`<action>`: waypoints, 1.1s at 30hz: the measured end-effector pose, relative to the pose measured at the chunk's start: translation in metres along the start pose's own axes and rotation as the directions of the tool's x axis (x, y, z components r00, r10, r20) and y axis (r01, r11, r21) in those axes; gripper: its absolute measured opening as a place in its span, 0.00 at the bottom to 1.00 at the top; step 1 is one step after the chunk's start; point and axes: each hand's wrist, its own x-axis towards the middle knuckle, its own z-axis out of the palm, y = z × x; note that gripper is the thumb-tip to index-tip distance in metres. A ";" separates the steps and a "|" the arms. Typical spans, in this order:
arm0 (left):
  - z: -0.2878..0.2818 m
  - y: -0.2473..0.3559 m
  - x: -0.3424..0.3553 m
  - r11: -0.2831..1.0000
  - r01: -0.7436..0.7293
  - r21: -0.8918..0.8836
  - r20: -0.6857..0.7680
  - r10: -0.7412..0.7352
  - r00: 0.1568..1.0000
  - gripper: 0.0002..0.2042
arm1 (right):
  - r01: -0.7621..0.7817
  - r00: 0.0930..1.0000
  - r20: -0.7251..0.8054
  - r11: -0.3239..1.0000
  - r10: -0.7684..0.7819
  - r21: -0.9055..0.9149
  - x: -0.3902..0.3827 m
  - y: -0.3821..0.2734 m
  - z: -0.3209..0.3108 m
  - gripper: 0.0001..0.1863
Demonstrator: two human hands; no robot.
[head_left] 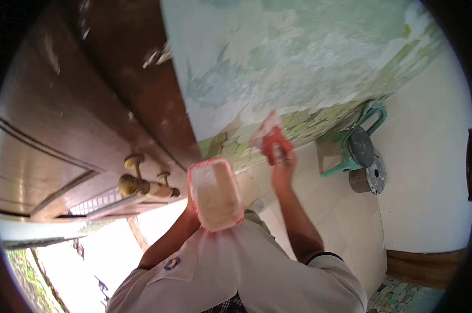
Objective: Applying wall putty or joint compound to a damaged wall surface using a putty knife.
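My left hand (192,209) holds up a rectangular plastic tub (241,213) with a pinkish-red rim in front of my chest. Pale, whitish-beige material coats its inside; most of the fingers are hidden behind it. In my right hand (282,157) is a red putty knife (274,143), gripped by its handle. Its wide blade, smeared with pale material, points up toward the wall (298,57) and looks slightly blurred. That wall carries patchy whitish filler over green paint, with a band of green stone-patterned covering low down.
On the left stands a dark brown wooden door (53,125) with a brass handle (134,183), close to my left arm. A green chair (345,151) with a dark round seat and a spattered round container (374,175) stand right on the tiled floor (332,229).
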 end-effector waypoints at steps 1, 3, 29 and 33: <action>0.009 -0.001 0.004 0.998 -0.055 0.043 0.011 0.055 0.998 0.31 | 0.137 0.991 -0.005 0.990 -0.137 0.033 0.001 -0.003 -0.019 0.16; 0.021 -0.002 0.012 0.978 -0.163 0.131 0.039 0.159 0.987 0.32 | 0.246 0.969 -0.008 0.967 -0.246 0.069 -0.012 -0.015 -0.031 0.15; 0.026 -0.003 0.035 0.870 -0.468 0.152 0.209 0.435 0.876 0.44 | 0.366 0.836 0.549 0.753 -0.008 -0.546 -0.075 -0.094 -0.002 0.11; 0.032 -0.003 0.031 0.692 -0.484 0.536 0.017 0.564 0.826 0.46 | 0.308 0.824 0.566 0.830 0.011 -0.465 -0.078 -0.095 -0.005 0.11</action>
